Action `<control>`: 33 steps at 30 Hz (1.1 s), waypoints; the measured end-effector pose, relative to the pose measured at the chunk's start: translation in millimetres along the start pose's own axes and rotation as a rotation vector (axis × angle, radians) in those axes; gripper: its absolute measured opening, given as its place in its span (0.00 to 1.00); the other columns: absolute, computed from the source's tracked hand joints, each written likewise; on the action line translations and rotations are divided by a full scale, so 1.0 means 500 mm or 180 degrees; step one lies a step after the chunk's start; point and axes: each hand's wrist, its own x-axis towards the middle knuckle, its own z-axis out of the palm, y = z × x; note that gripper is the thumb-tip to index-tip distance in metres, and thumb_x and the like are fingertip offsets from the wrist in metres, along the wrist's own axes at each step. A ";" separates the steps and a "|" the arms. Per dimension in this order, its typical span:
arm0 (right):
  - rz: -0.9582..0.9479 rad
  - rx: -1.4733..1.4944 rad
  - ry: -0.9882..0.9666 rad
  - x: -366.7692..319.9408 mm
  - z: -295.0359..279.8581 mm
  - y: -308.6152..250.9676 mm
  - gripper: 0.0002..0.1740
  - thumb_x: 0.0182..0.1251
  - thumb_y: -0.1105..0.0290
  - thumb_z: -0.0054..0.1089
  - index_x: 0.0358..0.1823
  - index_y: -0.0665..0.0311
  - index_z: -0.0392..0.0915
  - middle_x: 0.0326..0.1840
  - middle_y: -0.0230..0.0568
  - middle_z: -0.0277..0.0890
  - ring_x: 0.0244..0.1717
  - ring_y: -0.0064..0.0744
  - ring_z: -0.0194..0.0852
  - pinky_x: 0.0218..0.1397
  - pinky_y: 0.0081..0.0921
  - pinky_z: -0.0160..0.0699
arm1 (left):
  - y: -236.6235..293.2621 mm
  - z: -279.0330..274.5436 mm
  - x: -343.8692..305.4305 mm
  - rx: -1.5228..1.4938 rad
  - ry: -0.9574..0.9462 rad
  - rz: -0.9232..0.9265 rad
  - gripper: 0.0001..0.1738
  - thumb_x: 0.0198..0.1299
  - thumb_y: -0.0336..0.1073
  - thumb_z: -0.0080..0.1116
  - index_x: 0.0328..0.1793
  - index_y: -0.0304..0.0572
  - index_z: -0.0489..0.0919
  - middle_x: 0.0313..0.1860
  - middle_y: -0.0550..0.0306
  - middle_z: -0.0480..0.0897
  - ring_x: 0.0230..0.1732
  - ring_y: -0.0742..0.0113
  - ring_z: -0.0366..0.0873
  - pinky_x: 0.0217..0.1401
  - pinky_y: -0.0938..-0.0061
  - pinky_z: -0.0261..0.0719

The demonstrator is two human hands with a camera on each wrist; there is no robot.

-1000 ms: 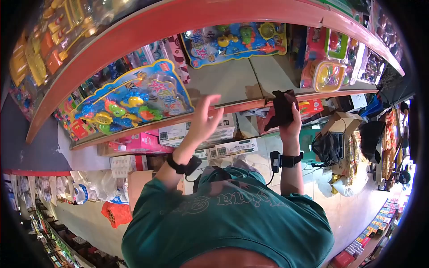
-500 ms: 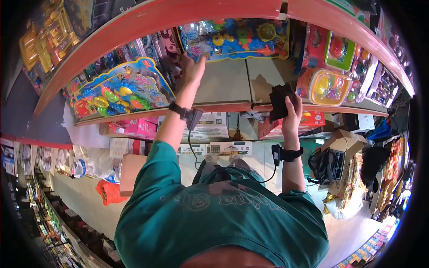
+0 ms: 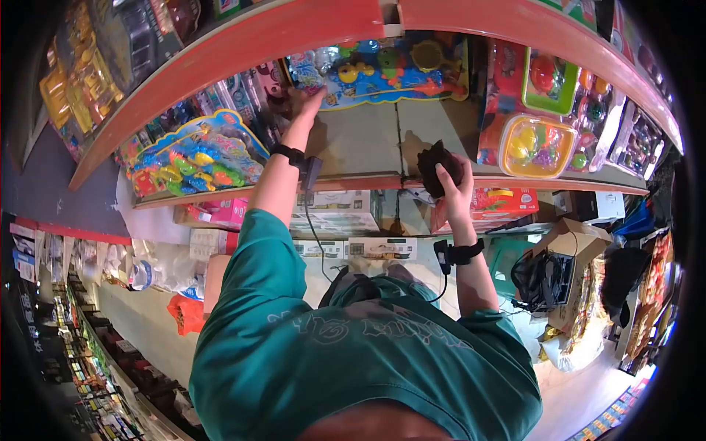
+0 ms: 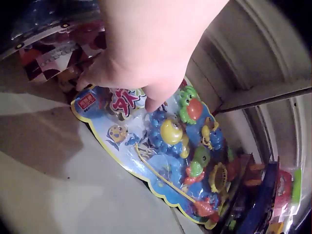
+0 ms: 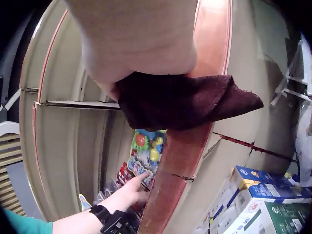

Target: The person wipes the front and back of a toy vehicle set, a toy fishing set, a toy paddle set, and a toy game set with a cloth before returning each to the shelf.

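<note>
My left hand (image 3: 303, 109) reaches onto the shelf (image 3: 360, 140) at the left end of a blue carded toy set (image 3: 397, 73). In the left wrist view the hand (image 4: 141, 53) lies over the upper end of that toy card (image 4: 165, 165), thumb on its face and the other fingers by its corner, partly hidden. My right hand (image 3: 460, 192) grips a bunched dark maroon cloth (image 3: 437, 169) near the shelf's front edge. The cloth (image 5: 180, 100) hangs from beneath the right hand (image 5: 141, 44) in the right wrist view.
Another blue toy card (image 3: 198, 158) leans at the shelf's left. Green and yellow toy tubs (image 3: 538, 147) stand at its right. Above runs a red shelf edge (image 3: 294, 33); boxes (image 3: 338, 212) sit below. An open carton (image 3: 581, 239) with black cables is at the right.
My left hand has moved from above the shelf's front edge back to the toy set's left end. My right hand still holds the cloth, now more bunched and slightly further left.
</note>
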 end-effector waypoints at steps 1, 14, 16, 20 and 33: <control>0.0019 0.0037 -0.0030 0.000 -0.002 0.001 0.20 0.63 0.71 0.65 0.54 0.64 0.68 0.47 0.37 0.75 0.49 0.24 0.73 0.53 0.23 0.75 | -0.001 0.001 0.004 0.0235 0.0040 -0.0037 0.56 0.40 0.56 0.74 0.66 0.26 0.56 0.62 0.28 0.68 0.65 0.37 0.68 0.65 0.52 0.68; -0.0128 -0.0135 -0.0140 -0.004 0.001 0.017 0.21 0.62 0.70 0.66 0.53 0.67 0.69 0.47 0.39 0.76 0.48 0.24 0.73 0.54 0.24 0.73 | 0.066 -0.089 -0.126 -0.0677 0.0772 0.0491 0.41 0.42 0.48 0.78 0.55 0.26 0.71 0.54 0.36 0.76 0.55 0.50 0.76 0.58 0.59 0.75; -0.0158 -0.0200 -0.0155 -0.005 0.001 0.011 0.20 0.62 0.71 0.65 0.53 0.67 0.69 0.47 0.39 0.76 0.48 0.24 0.73 0.54 0.23 0.73 | 0.104 -0.133 -0.190 -0.1941 0.0215 0.0446 0.32 0.45 0.40 0.77 0.51 0.28 0.75 0.50 0.45 0.80 0.50 0.60 0.79 0.55 0.66 0.76; -0.0149 -0.0200 -0.0178 -0.009 0.003 -0.001 0.20 0.62 0.71 0.65 0.53 0.67 0.69 0.47 0.38 0.76 0.48 0.23 0.73 0.54 0.23 0.73 | 0.146 -0.223 -0.321 -0.2775 -0.0951 0.0148 0.25 0.49 0.27 0.72 0.55 0.31 0.78 0.49 0.53 0.83 0.45 0.70 0.81 0.49 0.74 0.78; 0.0028 -0.0138 -0.0208 -0.015 0.004 -0.015 0.20 0.62 0.72 0.65 0.53 0.66 0.69 0.46 0.39 0.75 0.46 0.24 0.73 0.51 0.24 0.75 | 0.053 -0.261 -0.517 -0.3253 -0.1322 -0.0629 0.25 0.60 0.27 0.60 0.64 0.34 0.69 0.56 0.55 0.79 0.55 0.68 0.77 0.59 0.70 0.73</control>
